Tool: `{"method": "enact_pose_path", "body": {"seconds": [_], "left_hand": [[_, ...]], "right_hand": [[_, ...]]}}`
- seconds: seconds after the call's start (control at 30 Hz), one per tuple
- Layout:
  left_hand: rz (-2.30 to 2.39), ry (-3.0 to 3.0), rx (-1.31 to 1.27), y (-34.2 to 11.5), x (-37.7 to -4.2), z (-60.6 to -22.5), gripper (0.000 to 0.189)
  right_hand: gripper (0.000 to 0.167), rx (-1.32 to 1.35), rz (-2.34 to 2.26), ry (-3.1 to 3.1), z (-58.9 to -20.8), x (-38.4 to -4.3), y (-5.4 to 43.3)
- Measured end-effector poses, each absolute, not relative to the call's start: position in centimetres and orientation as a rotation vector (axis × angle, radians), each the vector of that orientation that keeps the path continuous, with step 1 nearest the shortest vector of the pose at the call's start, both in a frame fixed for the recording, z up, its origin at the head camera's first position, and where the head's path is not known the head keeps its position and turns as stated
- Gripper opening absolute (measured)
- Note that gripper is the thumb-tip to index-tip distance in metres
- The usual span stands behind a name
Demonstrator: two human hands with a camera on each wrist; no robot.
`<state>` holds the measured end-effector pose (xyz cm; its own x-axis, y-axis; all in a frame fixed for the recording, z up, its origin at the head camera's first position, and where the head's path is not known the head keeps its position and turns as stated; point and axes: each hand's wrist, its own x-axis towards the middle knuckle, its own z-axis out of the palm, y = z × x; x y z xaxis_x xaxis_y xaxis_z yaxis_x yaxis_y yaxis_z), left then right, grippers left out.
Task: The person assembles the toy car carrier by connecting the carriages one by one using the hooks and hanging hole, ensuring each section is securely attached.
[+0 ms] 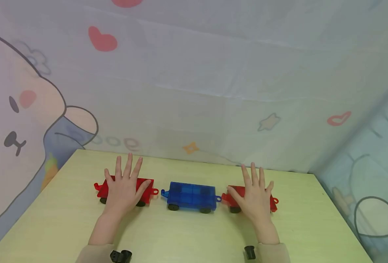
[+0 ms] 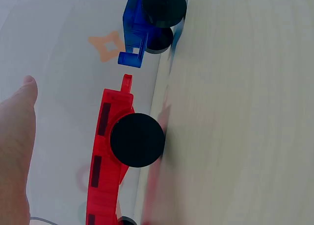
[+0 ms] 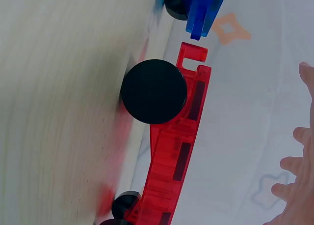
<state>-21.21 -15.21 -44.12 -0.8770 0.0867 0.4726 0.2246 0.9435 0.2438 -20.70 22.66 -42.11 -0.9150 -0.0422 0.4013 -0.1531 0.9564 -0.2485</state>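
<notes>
Three flat toy train cars with black wheels stand in a row on the table. Over the left red car (image 1: 146, 184) my left hand (image 1: 123, 190) is spread, fingers straight; the left wrist view shows a gap between the thumb (image 2: 19, 107) and that car. In the middle stands a blue car (image 1: 191, 195), with neither hand at it. My right hand (image 1: 254, 197) spreads over the right red car (image 1: 238, 190), its fingers apart from the car's top in the right wrist view. Each hand hides part of the car under it. Hooks and rings of neighbouring cars face each other.
A pale wooden table (image 1: 181, 233) carries the cars, its back edge against a printed cloth (image 1: 194, 91). More cloth hangs along the right side. Black wrist devices (image 1: 121, 256) sit by the sleeves.
</notes>
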Motion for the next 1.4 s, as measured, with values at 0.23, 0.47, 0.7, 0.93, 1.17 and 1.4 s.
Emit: {"method": "enact_pose_path", "body": {"seconds": [0.23,0.47,0.7,0.93,1.17,1.4], "left_hand": [[-0.465,-2.675,-0.225,-15.3,-21.1,-43.9,0.081],[-0.567,-2.722,-0.237,-15.4,-21.1,-43.8,0.082],[-0.688,-2.762,-0.244,-15.9,-21.3,-44.3,0.084],[-0.776,-2.772,-0.303,-16.4,-21.6,-45.0,0.087],[-0.847,-2.800,-0.306,-16.9,-21.5,-45.0,0.086],[-0.889,-2.823,-0.302,-17.0,-21.3,-45.1,0.082]], "right_hand": [[0.087,0.190,0.408,-2.700,-42.1,-20.9,21.9],[0.088,0.284,0.549,-2.696,-42.2,-21.4,20.7],[0.094,0.377,0.620,-2.683,-42.3,-22.2,19.1],[0.098,0.414,0.716,-2.707,-42.3,-22.5,17.3],[0.102,0.415,0.876,-2.782,-42.5,-22.5,15.5],[0.105,0.503,0.966,-2.822,-43.0,-22.6,14.5]]}}
